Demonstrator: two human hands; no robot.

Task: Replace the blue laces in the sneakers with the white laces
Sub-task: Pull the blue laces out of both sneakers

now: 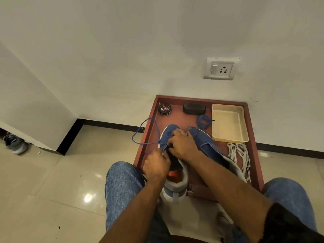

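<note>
The step in hand looks like unlacing the left sneaker; its blue lace, a thin round cord, loops loose toward nine o'clock over the edge of the red-brown table. The left hand pinches the lace at the eyelets; the right hand curls over the knit tongue, whether gripping cannot be told. At three o'clock lies the right sneaker, apparently laceless, beside the flat, woven white laces. Next probably calls for drawing the cord free, eyelet by eyelet.
</note>
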